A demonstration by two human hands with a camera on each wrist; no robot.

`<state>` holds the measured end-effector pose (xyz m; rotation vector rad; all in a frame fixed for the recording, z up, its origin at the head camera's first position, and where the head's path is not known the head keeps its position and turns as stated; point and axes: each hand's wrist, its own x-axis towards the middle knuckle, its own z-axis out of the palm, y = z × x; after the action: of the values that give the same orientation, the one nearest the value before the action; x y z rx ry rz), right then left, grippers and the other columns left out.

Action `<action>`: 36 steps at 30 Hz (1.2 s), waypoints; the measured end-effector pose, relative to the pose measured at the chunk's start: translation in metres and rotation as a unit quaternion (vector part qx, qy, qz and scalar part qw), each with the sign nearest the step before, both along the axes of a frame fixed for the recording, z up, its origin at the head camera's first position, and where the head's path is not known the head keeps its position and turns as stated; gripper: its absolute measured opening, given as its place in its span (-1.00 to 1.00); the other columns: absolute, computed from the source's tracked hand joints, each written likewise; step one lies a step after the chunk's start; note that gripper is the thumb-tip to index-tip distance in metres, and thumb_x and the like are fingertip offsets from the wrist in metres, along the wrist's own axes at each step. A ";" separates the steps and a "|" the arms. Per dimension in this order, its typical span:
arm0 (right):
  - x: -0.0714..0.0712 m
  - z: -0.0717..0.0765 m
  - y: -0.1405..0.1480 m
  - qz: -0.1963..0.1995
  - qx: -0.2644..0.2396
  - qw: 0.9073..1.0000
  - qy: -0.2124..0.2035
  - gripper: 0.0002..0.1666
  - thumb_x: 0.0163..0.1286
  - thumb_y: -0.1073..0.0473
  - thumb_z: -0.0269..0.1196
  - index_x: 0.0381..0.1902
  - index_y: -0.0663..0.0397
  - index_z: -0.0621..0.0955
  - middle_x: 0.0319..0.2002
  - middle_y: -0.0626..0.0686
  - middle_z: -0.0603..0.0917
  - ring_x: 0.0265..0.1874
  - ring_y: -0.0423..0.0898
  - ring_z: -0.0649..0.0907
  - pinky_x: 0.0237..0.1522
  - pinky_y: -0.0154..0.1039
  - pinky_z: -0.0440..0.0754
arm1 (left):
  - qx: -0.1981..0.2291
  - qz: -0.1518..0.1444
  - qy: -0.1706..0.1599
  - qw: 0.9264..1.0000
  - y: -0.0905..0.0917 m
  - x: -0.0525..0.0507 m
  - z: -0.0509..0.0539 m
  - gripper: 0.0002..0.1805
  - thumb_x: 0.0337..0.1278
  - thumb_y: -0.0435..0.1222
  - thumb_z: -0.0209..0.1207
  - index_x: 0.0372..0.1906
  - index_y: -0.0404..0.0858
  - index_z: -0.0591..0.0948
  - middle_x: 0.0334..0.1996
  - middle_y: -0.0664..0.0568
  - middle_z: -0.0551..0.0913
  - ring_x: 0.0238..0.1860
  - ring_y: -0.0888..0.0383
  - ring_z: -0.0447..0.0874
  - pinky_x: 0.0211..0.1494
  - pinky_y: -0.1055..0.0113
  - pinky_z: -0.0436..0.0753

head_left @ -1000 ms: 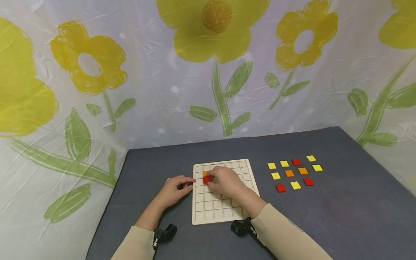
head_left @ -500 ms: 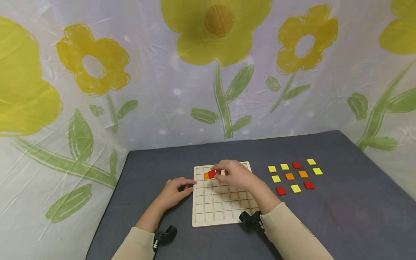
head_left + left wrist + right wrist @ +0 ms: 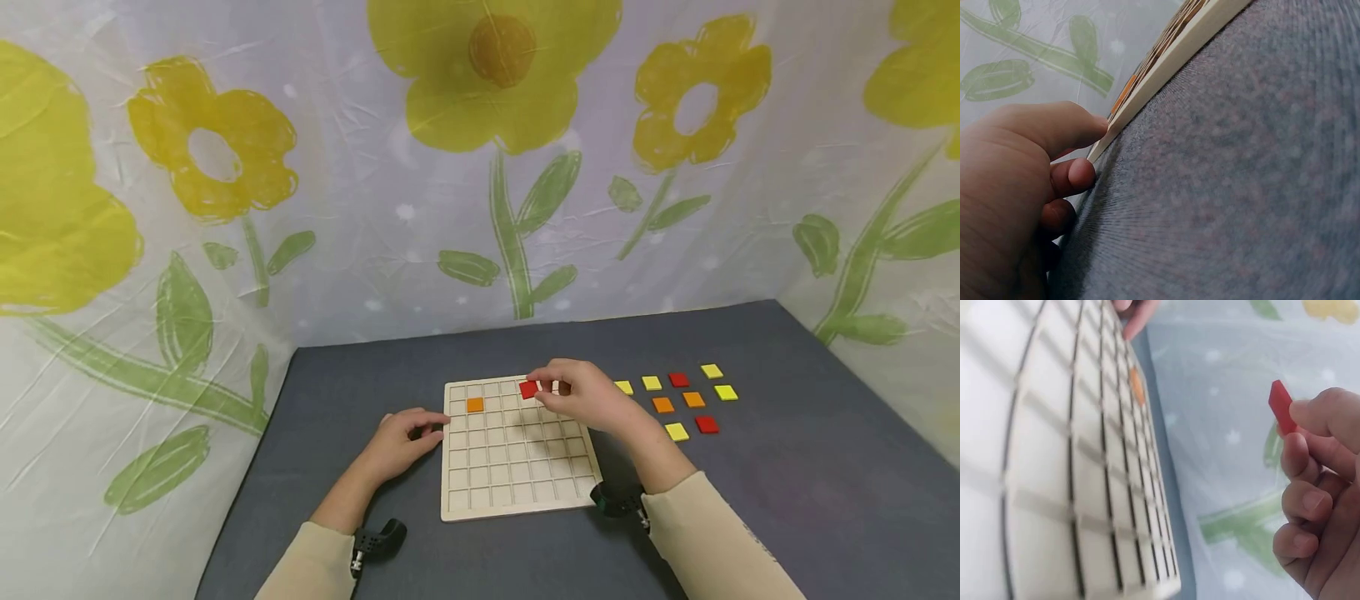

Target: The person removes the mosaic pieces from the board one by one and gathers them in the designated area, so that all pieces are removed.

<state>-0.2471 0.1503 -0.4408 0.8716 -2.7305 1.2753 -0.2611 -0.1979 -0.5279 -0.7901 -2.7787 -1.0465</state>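
A pale wooden grid board (image 3: pixel 495 475) lies on the dark table, with one orange tile (image 3: pixel 475 405) in a cell near its far left corner. Above the far right part of the board, my right hand (image 3: pixel 588 397) pinches a red tile (image 3: pixel 528 389) between thumb and forefinger. The right wrist view shows that red tile (image 3: pixel 1281 406) held clear of the board, the other fingers curled below. My left hand (image 3: pixel 405 440) rests on the table at the board's left edge; in the left wrist view its thumb (image 3: pixel 1079 128) touches the rim and the fingers are loosely bent.
Right of the board lie several loose tiles: yellow ones such as a yellow tile (image 3: pixel 712 371), orange ones such as an orange tile (image 3: pixel 694 400), and red ones such as a red tile (image 3: pixel 707 425). A flower-printed cloth (image 3: pixel 360 250) hangs behind the dark table (image 3: pixel 787 483).
My right hand has lifted the red tile from beside the orange tile and carried it right across the board. The orange tile stays in its cell; my left hand has hardly moved.
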 end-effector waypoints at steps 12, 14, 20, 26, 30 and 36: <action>0.021 0.005 0.065 -0.033 0.019 0.999 -0.017 -0.66 0.49 0.21 0.30 0.19 0.04 0.69 -0.25 -0.09 0.61 -0.53 -0.15 0.46 -0.43 -0.25 0.47 | -0.004 0.007 -0.009 1.000 0.000 -0.003 0.000 -0.74 0.32 -0.22 0.35 0.07 -0.05 0.78 -0.50 0.30 0.44 -0.46 0.31 0.38 -0.10 0.10 0.18; 0.025 0.007 0.077 -0.042 0.026 0.999 -0.015 -0.66 0.50 0.21 0.30 0.19 0.01 0.68 -0.25 -0.08 0.61 -0.54 -0.15 0.46 -0.45 -0.26 0.47 | -0.003 0.005 -0.006 1.000 0.001 -0.003 0.000 -0.74 0.32 -0.23 0.35 0.07 -0.06 0.78 -0.50 0.31 0.45 -0.46 0.31 0.38 -0.10 0.11 0.19; 0.036 0.015 0.109 -0.070 0.034 0.997 -0.019 -0.65 0.49 0.24 0.30 0.20 0.05 0.68 -0.22 -0.02 0.64 -0.53 -0.16 0.48 -0.45 -0.26 0.50 | 0.000 -0.001 0.000 1.000 0.002 -0.002 0.002 -0.74 0.32 -0.24 0.34 0.07 -0.08 0.78 -0.49 0.32 0.45 -0.46 0.31 0.38 -0.10 0.12 0.20; 0.048 0.023 0.137 -0.086 0.042 0.995 -0.026 -0.60 0.53 0.19 0.26 0.27 0.12 0.62 -0.15 -0.01 0.69 -0.45 -0.11 0.58 -0.41 -0.25 0.56 | 0.003 -0.002 -0.004 1.000 0.002 -0.001 0.000 -0.74 0.32 -0.23 0.34 0.07 -0.07 0.77 -0.49 0.32 0.46 -0.46 0.31 0.38 -0.09 0.12 0.19; 0.055 0.025 0.157 -0.108 0.064 0.992 -0.011 -0.60 0.54 0.21 0.24 0.28 0.13 0.62 -0.06 0.02 0.70 -0.30 -0.09 0.61 -0.29 -0.26 0.57 | 0.005 -0.001 -0.004 1.000 0.002 -0.001 -0.003 -0.73 0.32 -0.24 0.35 0.07 -0.07 0.77 -0.49 0.31 0.45 -0.46 0.31 0.37 -0.09 0.11 0.19; 0.065 0.023 0.186 -0.143 0.088 0.986 -0.006 -0.58 0.54 0.16 0.24 0.29 0.13 0.62 0.08 0.14 0.69 -0.22 -0.15 0.63 -0.24 -0.28 0.58 | 0.004 0.002 0.000 1.000 0.000 0.000 -0.004 -0.74 0.32 -0.24 0.35 0.07 -0.07 0.78 -0.49 0.31 0.45 -0.46 0.31 0.37 -0.09 0.10 0.19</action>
<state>-0.1823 0.3366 -0.4173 0.4548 -2.8780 1.0023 -0.2611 -0.1978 -0.5317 -0.7838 -2.7739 -1.0565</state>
